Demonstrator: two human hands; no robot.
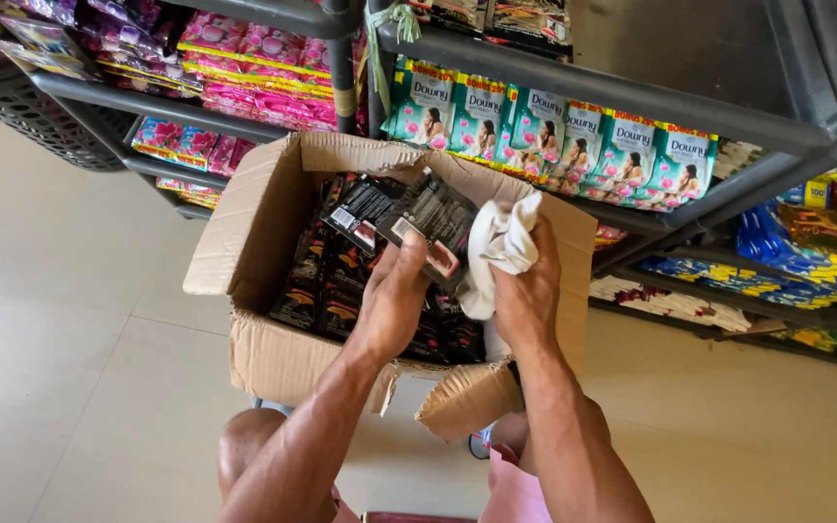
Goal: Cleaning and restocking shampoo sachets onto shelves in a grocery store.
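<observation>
- Open brown cardboard box (273, 358) sits on the person's lap, in front of grey metal shelves (632, 92).
- Left hand (391, 295), above the box, pinches a strip of black glossy sachets (409, 218) between thumb and fingers.
- Right hand (527, 291), just right of the strip, is clenched around a crumpled white cloth (498, 247), which touches the sachets.
- More black sachets (326, 281) fill the box.
- Green sachet packs (573, 140) hang on the shelf behind the box.

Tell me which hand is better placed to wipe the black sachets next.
Probably the right hand: it already grips the white cloth, bunched against the black sachets. The left hand is occupied holding those sachets above the open cardboard box, so it best steadies them.
</observation>
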